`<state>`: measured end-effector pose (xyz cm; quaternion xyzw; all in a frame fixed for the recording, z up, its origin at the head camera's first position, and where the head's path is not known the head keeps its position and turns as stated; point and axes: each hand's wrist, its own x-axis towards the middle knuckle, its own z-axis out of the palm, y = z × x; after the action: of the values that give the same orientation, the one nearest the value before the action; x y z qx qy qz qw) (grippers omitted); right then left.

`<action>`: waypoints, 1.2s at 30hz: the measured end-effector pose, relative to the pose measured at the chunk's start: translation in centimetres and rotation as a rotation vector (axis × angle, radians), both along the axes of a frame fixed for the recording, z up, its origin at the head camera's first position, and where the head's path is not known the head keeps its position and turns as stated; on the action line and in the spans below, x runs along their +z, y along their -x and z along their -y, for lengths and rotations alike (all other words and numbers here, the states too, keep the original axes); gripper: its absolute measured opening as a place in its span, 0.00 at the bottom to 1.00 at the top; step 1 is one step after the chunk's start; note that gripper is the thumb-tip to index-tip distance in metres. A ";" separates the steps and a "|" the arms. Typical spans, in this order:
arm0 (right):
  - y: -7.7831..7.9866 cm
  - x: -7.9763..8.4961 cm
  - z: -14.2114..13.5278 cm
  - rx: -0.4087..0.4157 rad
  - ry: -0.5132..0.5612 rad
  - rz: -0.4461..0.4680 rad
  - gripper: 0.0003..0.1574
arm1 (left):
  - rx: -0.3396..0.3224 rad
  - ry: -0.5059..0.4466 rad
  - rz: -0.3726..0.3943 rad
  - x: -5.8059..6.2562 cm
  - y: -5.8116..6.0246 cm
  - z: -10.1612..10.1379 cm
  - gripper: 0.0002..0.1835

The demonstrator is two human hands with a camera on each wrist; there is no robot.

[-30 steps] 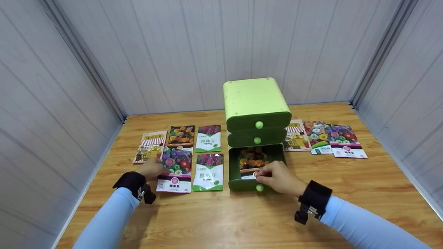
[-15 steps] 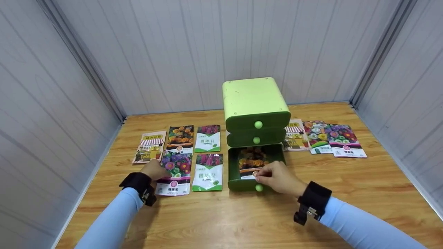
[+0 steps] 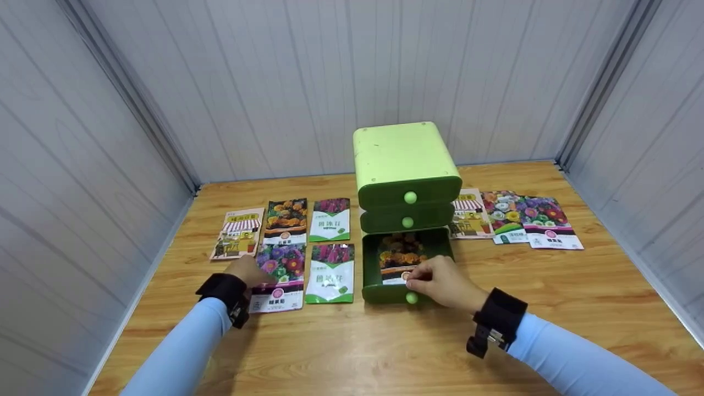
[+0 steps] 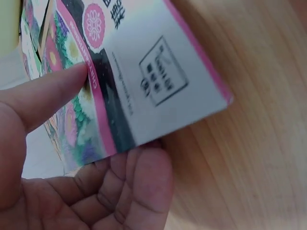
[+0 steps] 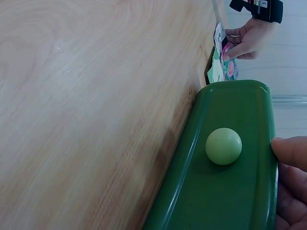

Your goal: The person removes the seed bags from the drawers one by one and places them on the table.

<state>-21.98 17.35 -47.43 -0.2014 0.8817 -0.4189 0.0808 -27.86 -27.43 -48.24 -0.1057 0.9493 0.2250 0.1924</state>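
Note:
In the head view my left hand [image 3: 246, 273] holds a seed packet [image 3: 280, 300] with purple and red daisy-like flowers, left of the cabinet. The left wrist view shows the thumb [image 4: 62, 88] on its printed face and curled fingers under its edge; the packet [image 4: 148, 62] tilts up from the table. My right hand [image 3: 445, 282] pinches the front rim of the pulled-out bottom drawer [image 3: 374, 294] of a green cabinet [image 3: 404, 154]. Its thumb [image 5: 290, 151] lies at the rim in the right wrist view. Inside the drawer lies an orange marigold seed packet [image 3: 403, 261].
Two white-and-green packets [image 3: 330, 275], another marigold packet [image 3: 286, 220] and a pink shop-picture packet [image 3: 237, 234] lie near my left hand. Several packets [image 3: 550, 223] lie right of the cabinet. Its upper two drawers are closed. Pale panels [image 3: 247, 93] wall the table.
My left hand has shifted slightly right and down, drawing the daisy packet toward me, off the marigold packet's lower part. The right hand has stayed at the drawer rim.

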 end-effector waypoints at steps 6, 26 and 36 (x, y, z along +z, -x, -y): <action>0.1 -0.2 0.0 0.003 0.003 0.000 0.06 | 0.014 0.012 -0.014 0.0 -0.4 -0.2 0.24; 0.3 0.5 0.0 0.015 0.001 0.052 0.07 | -0.020 -0.196 -0.205 3.1 0.2 -4.5 0.19; 0.8 1.0 -0.1 -0.001 0.025 0.041 0.08 | -0.037 -0.714 -0.119 5.0 -0.6 -11.5 0.16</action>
<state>-22.79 17.43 -46.39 -0.1930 0.8746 -0.4342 0.0962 -27.23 -15.90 -43.23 -0.0016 0.8222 0.5445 0.1655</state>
